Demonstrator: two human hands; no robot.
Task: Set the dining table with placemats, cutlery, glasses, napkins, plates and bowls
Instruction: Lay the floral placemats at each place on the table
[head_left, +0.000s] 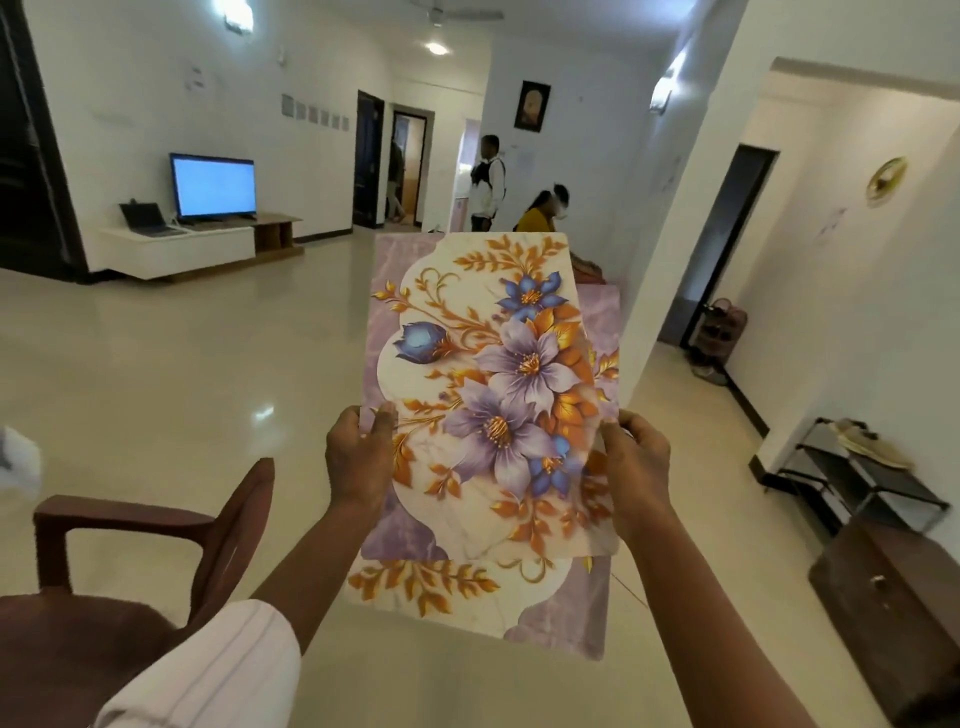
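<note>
A person holds a small stack of floral placemats (483, 395) out in front of their chest, raised over a shiny tiled floor. The left hand (358, 457) pinches the stack's left edge, thumb on top; the right hand (636, 462) is closed on the right edge. The mats sit slightly fanned, one slipping lower and one showing to the right, likely so one can be peeled off. A wooden chair (156, 545) stands at lower left. No dining table shows.

Bright ceiling lights, floor glare, warped edges
</note>
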